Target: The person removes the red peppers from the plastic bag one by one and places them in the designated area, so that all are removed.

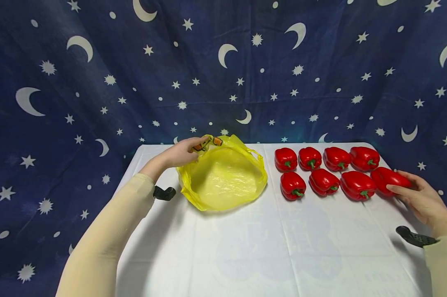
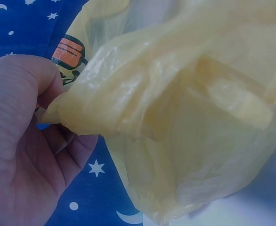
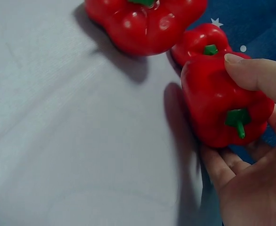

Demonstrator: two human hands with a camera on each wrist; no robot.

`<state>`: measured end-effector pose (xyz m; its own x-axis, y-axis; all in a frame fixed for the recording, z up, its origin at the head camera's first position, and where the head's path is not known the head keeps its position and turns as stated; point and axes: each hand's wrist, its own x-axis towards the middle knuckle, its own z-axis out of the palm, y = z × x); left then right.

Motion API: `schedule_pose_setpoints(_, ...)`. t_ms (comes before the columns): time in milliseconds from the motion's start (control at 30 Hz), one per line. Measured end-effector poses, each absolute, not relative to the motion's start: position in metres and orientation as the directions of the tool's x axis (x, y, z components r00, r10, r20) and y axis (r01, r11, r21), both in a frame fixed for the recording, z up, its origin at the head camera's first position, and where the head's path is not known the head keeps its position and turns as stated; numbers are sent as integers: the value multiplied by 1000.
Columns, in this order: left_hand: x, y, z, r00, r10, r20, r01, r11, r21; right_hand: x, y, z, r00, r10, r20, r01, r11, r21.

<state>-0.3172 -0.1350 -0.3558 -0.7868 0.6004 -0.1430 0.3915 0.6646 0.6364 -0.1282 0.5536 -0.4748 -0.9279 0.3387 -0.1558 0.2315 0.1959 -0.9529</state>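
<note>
A yellow plastic bag lies on the table with its mouth spread toward me. My left hand pinches the bag's rim at its upper left; the left wrist view shows thumb and fingers closed on the gathered film. At the far right my right hand grips a red bell pepper, thumb on top and fingers beneath. The green stem of that pepper faces the right wrist camera. Beside it, several more red bell peppers stand in two rows.
A white cloth covers the table. Behind it hangs a dark blue curtain with moons and stars. The pepper rows lie between the bag and my right hand. Each wrist carries a black camera mount.
</note>
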Motion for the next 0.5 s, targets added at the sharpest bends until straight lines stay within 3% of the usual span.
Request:
schedule_pose_setpoints(167, -318, -134, -355, -785, 602, -148, 402, 676, 618, -127, 554, -477, -929, 344, -136, 247, 303, -920)
schedule_pose_setpoints(500, -316, -136, -355, -770, 625, -131, 451, 678, 580, -124, 551, -478, -925, 362, -117, 252, 354, -901)
